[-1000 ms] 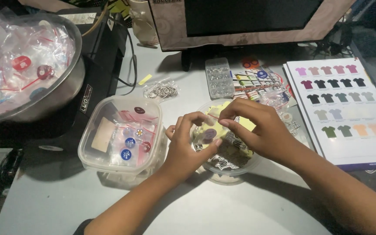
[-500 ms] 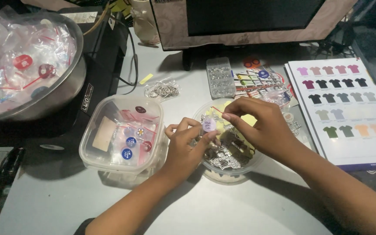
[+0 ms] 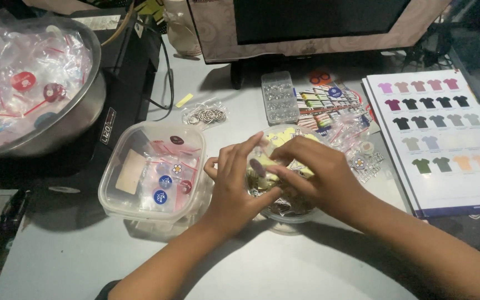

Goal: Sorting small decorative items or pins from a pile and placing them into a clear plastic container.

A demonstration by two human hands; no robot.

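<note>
My left hand (image 3: 231, 186) and my right hand (image 3: 315, 175) meet over a round clear tub (image 3: 293, 214) that holds yellow pieces and small metal parts. Between the fingertips of both hands sits a small purple round badge (image 3: 258, 166); both hands pinch it just above the tub. The right hand's fingers curl down over the tub and hide most of what lies in it. A square clear container (image 3: 151, 172) with several small round badges and a tan card stands just left of my left hand.
A metal bowl (image 3: 79, 125) full of bagged badges sits at the far left on a black machine (image 3: 131, 100). Behind the tub are a bag of metal rings (image 3: 206, 115), a clear compartment box (image 3: 279, 97) and a monitor (image 3: 306, 22). A shirt colour chart (image 3: 440, 139) lies at right.
Both hands lifted a little with the purple badge half a second ago, and have now sunk back low over the round tub, with the fingers closer together.
</note>
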